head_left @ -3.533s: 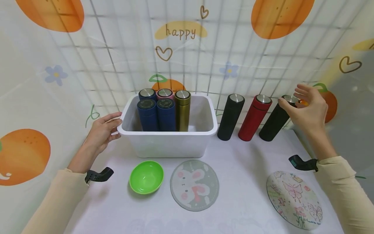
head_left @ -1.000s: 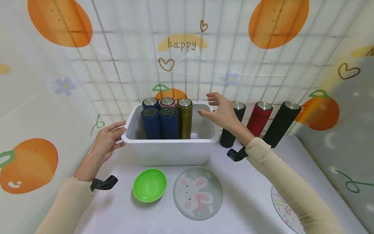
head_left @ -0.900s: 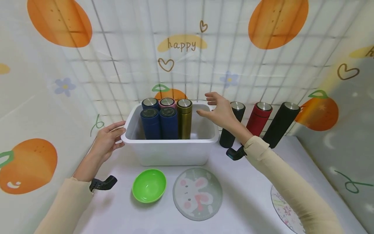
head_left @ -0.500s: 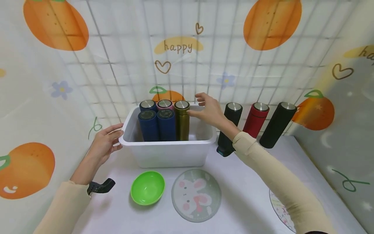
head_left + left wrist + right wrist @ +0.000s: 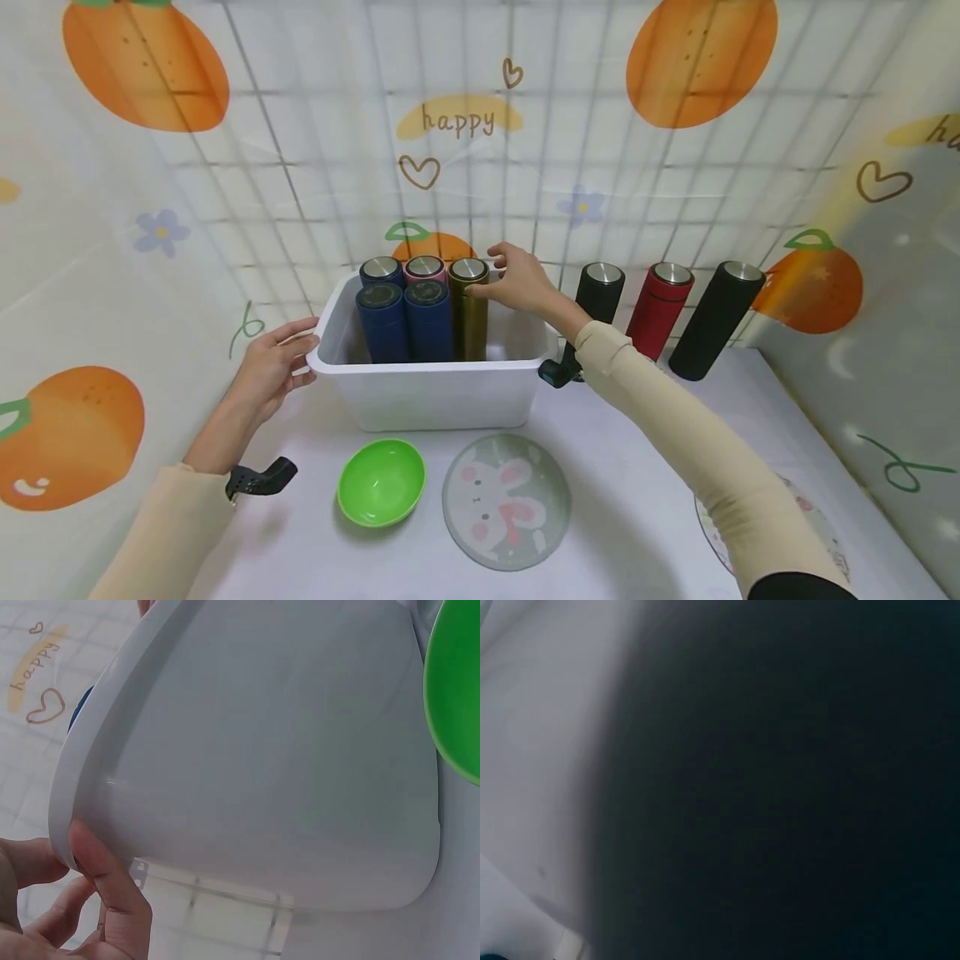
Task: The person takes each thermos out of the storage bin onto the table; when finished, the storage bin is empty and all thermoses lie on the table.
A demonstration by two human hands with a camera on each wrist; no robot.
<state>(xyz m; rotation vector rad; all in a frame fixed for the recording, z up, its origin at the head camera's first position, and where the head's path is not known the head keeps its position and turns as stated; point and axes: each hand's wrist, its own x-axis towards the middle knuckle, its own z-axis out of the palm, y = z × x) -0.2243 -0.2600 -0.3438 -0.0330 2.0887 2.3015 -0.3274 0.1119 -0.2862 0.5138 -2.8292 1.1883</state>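
On the white cloth-covered tabletop (image 5: 630, 467) stands a white rectangular plastic bin (image 5: 435, 392), and everything turns on what stands upright in its left half: two dark blue cylindrical flasks (image 5: 405, 321) in front, another blue one and a pink one behind, and a gold metal flask with a silver cap (image 5: 468, 308) at the right end of that cluster. The gold flask's long axis is vertical, its cap rising above the bin's rim, with free space in the bin to its right. The right hand (image 5: 517, 283) reaches in from that right side and sits at the flask's top, thumb and fingers curled about the cap and upper body; it appears to pinch it, though how firm the contact is cannot be told, and the right wrist view is dark and shows nothing. The left hand (image 5: 273, 367) is on the far side of the cluster, gripping the bin's left rim (image 5: 75, 817) with the thumb over the edge, well apart from the gold flask. So the right hand is the nearer one by far. A green plastic bowl (image 5: 381, 483) lies just in front of the bin.
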